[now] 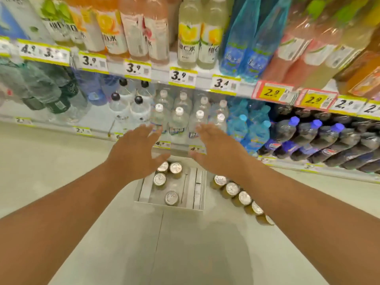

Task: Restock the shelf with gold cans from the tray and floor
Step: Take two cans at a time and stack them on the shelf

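Observation:
A white tray (197,190) stands on the floor below the shelves, holding several gold cans (171,197) with silver tops. To the right of the tray, a row of more gold cans (232,189) stands on the floor, partly hidden by my right forearm. My left hand (134,153) hovers above the tray's far left end with fingers spread and straight, holding nothing. My right hand (218,149) is stretched out beside it, fingers straight, empty too. Both hands are in the air, apart from the cans.
Shelves of drinks fill the view ahead: clear water bottles (178,118) behind my hands, blue bottles (248,124) and dark cola bottles (320,140) to the right, juice bottles (189,33) above. Yellow price tags (182,77) line the shelf edges. Pale floor (185,243) lies below.

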Demonstrator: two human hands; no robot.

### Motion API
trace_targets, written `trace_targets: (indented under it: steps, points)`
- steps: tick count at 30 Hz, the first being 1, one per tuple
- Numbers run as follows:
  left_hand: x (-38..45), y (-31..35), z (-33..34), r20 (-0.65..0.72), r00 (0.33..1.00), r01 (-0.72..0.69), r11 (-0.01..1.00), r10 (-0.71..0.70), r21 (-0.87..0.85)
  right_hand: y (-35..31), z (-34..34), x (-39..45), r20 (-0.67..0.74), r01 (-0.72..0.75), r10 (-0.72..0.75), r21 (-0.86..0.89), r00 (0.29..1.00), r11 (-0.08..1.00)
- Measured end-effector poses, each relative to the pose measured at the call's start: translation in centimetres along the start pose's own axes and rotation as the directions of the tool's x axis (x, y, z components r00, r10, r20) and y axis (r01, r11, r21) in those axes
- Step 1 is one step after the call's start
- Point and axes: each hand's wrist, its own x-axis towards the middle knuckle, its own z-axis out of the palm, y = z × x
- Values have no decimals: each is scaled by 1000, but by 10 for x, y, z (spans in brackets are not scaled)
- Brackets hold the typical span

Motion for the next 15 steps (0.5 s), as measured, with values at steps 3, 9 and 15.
trace_targets:
  steps: [3,9,15]
  points:
    - [-5,-12,85,82,994,79,996,-75,-47,5,85,16,31,10,-11,25,999,1000]
    - [-2,-23,218,164,977,153,986,-139,-71,17,219,40,95,58,-64,65,993,996]
    - [9,-26,287,218,967,152,985,-132,-81,27,299,50,218,71,-102,143,971,987]
